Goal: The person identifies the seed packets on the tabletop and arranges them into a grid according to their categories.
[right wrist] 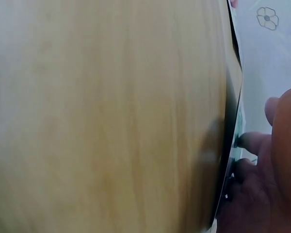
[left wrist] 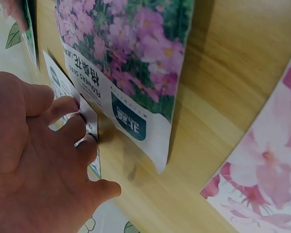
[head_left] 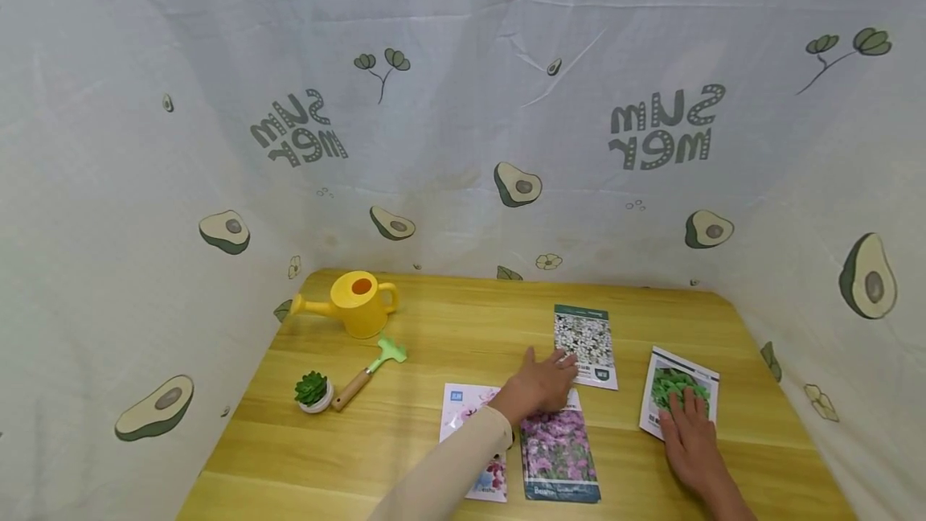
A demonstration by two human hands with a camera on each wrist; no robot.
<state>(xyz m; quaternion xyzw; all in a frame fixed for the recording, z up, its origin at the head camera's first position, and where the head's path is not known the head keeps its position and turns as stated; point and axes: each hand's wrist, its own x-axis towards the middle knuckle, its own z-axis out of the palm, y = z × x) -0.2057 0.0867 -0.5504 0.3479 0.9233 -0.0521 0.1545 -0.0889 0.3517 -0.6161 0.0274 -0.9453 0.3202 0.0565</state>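
My left hand (head_left: 544, 383) reaches over the upper end of a pink-flower seed packet (head_left: 559, 449), its fingertips at the lower left corner of a white-flower seed packet (head_left: 584, 340). In the left wrist view those fingers (left wrist: 72, 127) bend slightly against the white-flower packet, and the thumb stands apart. Farther right, my right hand (head_left: 693, 445) rests its extended fingers on a seed packet with green leaves (head_left: 676, 380), which lies at a slant. The right wrist view catches that packet edge-on, with the fingertips (right wrist: 250, 141) on its face.
A pale pink-blossom packet (head_left: 466, 404) lies partly under my left forearm. On the table's left side are a yellow watering can (head_left: 359, 308), a small green hand rake (head_left: 370, 372) with a wooden handle, and a potted succulent (head_left: 313, 391). Avocado-print cloth (head_left: 448, 127) surrounds the wooden table (head_left: 463, 304).
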